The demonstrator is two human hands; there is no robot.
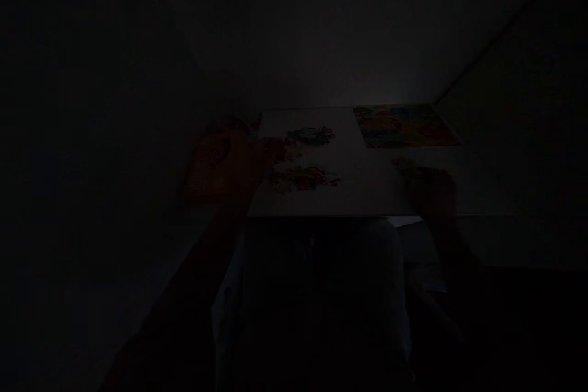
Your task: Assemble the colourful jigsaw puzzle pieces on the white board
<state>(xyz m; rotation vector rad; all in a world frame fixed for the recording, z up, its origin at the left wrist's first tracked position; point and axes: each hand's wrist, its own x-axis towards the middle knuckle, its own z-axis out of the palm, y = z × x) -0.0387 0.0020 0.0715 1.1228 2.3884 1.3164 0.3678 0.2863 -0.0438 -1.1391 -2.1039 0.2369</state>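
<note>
Two bare forearms reach away from the camera over a pale-clothed lap (358, 282), and the whole scene is very dark. Beyond the lap lies a flat white board (331, 202), its straight near edge just past the knees. On it are two loose clusters of multicoloured jigsaw pieces: an upper one (310, 135) in blues and greens with some red, and a lower one (301, 179) in reds, oranges and cream. The clusters sit close together, left of the board's middle.

The left hand (257, 156) stretches forward with its fingertips just beside the upper cluster's left end, over or against a flat orange object (206, 171) too dim to name. Whether it is open or gripping a piece cannot be told. The right hand (429, 193) lies low on the board's right side, well apart from the pieces, its fingers (402, 164) pointing forward and left. Its state is also too dark to tell.

Bare board stretches between the lower cluster and the right hand. At the far right edge lies a colourful picture sheet (404, 125), its pattern blurred by the darkness.
</note>
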